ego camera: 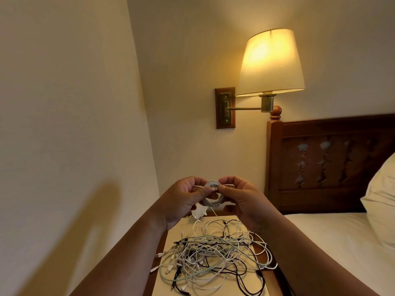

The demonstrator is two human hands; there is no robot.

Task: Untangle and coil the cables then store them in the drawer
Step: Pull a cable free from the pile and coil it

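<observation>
You're pinching the white coil point(212, 194) from both sides, left hand point(183, 199) and right hand point(241, 199) clamping its loops so they can't spring apart, lifted clear above the tangle of cables point(213, 255) on the nightstand point(164, 280).

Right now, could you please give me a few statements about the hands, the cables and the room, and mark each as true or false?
1. The left hand and the right hand both hold a white coil above the nightstand. True.
2. Every cable on the nightstand is already coiled. False: a tangled pile lies loose there.
3. The wall lamp is switched off. False: its shade glows, so it is lit.
4. A pillow lies on the bed to the right. True.
5. The tangled pile holds only white cables. False: black and pale green ones run through it too.
</observation>
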